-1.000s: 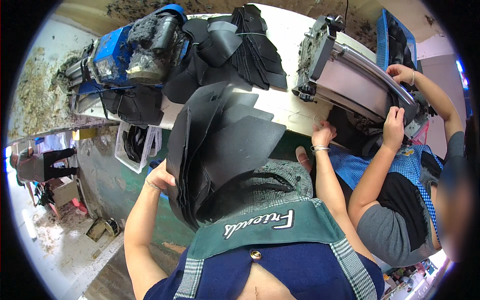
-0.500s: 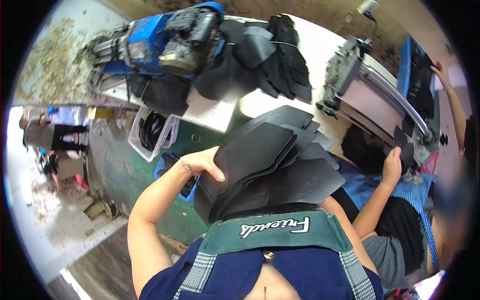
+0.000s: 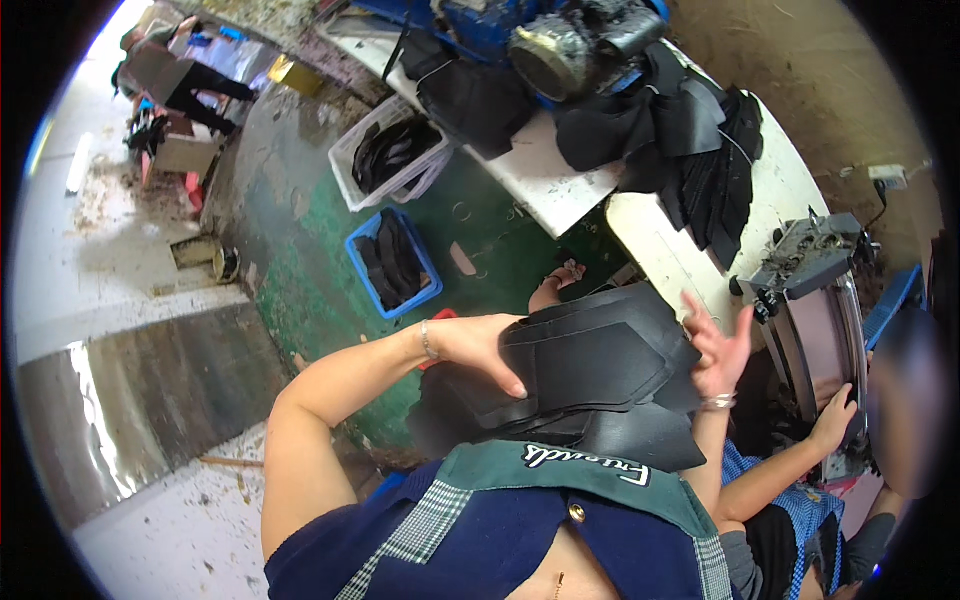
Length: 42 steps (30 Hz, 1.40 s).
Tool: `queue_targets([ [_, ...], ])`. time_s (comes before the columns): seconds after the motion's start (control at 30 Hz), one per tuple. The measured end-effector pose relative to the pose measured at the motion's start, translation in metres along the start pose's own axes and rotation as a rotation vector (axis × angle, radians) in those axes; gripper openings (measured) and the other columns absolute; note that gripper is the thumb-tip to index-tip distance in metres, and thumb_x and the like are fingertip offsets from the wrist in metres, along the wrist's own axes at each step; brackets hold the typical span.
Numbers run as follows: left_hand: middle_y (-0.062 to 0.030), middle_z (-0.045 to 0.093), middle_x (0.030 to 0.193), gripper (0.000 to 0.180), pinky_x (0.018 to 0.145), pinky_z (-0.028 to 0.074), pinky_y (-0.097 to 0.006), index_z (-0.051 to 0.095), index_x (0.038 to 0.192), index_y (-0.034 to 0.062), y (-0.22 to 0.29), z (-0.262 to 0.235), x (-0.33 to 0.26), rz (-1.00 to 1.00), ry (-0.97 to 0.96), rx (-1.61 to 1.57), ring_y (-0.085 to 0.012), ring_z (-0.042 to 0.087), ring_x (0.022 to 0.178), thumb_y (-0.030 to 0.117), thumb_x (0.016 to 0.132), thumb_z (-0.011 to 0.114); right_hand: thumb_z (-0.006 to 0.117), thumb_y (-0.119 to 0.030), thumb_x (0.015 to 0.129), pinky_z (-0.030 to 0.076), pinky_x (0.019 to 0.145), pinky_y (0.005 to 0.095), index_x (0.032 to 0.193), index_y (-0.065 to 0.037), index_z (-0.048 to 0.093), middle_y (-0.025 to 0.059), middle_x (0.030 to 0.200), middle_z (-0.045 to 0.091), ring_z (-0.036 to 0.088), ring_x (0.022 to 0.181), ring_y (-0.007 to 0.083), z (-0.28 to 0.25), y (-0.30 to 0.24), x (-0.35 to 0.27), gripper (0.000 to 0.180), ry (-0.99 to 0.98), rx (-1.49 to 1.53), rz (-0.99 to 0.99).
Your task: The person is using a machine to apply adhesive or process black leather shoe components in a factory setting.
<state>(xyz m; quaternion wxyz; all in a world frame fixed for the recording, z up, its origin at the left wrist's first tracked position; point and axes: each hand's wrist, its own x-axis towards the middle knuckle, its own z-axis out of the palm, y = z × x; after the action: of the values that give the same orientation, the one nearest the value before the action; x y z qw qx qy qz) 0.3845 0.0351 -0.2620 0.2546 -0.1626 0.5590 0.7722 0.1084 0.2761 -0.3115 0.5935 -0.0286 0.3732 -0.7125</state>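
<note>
A thick stack of black, leather-like cut pieces (image 3: 600,362) rests against the front of my green apron (image 3: 540,480), its layers fanned unevenly. My left hand (image 3: 480,345) grips the stack's left edge, thumb on top and the other fingers hidden beneath. Beside the stack's right edge, my right hand (image 3: 718,350) is raised with its fingers spread and nothing in it. What supports the pieces from below is hidden.
A blue basket (image 3: 432,290) and a white basket (image 3: 345,180) of black pieces stand on the green floor. More bundles (image 3: 712,180) lie on the white table (image 3: 655,222), near a grey roller machine (image 3: 810,255). At right, a co-worker's hand (image 3: 832,418) touches the machine.
My view has swung, bringing more floor and baskets into sight. My right hand, hidden behind the pieces before, now shows open at their right side. The stack lies flatter; my left hand keeps its grip.
</note>
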Motion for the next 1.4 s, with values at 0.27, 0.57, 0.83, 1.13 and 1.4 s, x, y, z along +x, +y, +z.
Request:
queue_targets([
  [0.27, -0.009, 0.062, 0.11, 0.074, 0.088, 0.048, -0.03, 0.05, 0.12, -0.0016, -0.035, -0.002, -0.023, 0.027, 0.08, -0.235, -0.0156, 0.059, 0.1, 0.008, 0.057, 0.087, 0.059, -0.066, 0.077, 0.044, 0.05, 0.0353, 0.132, -0.011, 0.053, 0.0121, 0.078, 0.051, 0.056, 0.052, 0.025, 0.185, -0.044, -0.003, 0.078, -1.229, -1.494, 0.106],
  [0.57, -0.0079, 0.061, 0.113, 0.08, 0.091, 0.047, -0.03, 0.049, 0.124, -0.001, -0.134, 0.023, -0.057, 0.114, 0.297, -0.608, -0.0149, 0.059, 0.101, 0.003, 0.053, 0.086, 0.066, -0.027, 0.088, 0.04, 0.047, 0.03, 0.081, -0.003, 0.052, 0.0055, 0.053, 0.05, 0.051, 0.048, 0.0127, 0.103, 0.01, -0.026, 0.028, -0.776, -1.318, 0.504],
  [0.83, -0.0104, 0.056, 0.123, 0.089, 0.097, 0.044, -0.033, 0.038, 0.136, -0.0014, -0.196, 0.04, -0.083, 0.066, 0.522, -0.868, -0.0194, 0.056, 0.111, 0.0, 0.057, 0.079, 0.078, -0.023, 0.071, 0.045, 0.048, 0.0309, 0.063, -0.003, 0.047, 0.011, 0.053, 0.054, 0.055, 0.047, 0.0197, 0.136, 0.053, -0.014, 0.038, -0.5, -1.594, 0.319],
  [1.13, -0.0158, 0.058, 0.124, 0.058, 0.097, 0.048, -0.041, 0.042, 0.134, 0.0017, -0.186, -0.039, -0.113, 0.333, 0.637, -1.06, -0.0277, 0.059, 0.111, 0.009, 0.079, 0.059, 0.07, -0.015, 0.085, 0.054, 0.063, 0.0275, 0.089, -0.001, 0.058, 0.0091, 0.079, 0.067, 0.067, 0.07, 0.017, 0.202, 0.164, 0.091, 0.019, -0.018, -0.466, 0.439],
  [1.4, -0.0138, 0.064, 0.11, 0.047, 0.092, 0.052, -0.039, 0.051, 0.124, 0.0015, -0.179, -0.146, -0.144, 0.447, 0.718, -1.148, -0.027, 0.065, 0.099, 0.008, 0.079, 0.059, 0.069, -0.027, 0.08, 0.036, 0.095, 0.0393, 0.144, -0.01, 0.034, 0.0097, 0.105, 0.051, 0.049, 0.097, 0.0251, 0.305, 0.188, 0.148, 0.075, -1.216, -1.248, -0.272],
])
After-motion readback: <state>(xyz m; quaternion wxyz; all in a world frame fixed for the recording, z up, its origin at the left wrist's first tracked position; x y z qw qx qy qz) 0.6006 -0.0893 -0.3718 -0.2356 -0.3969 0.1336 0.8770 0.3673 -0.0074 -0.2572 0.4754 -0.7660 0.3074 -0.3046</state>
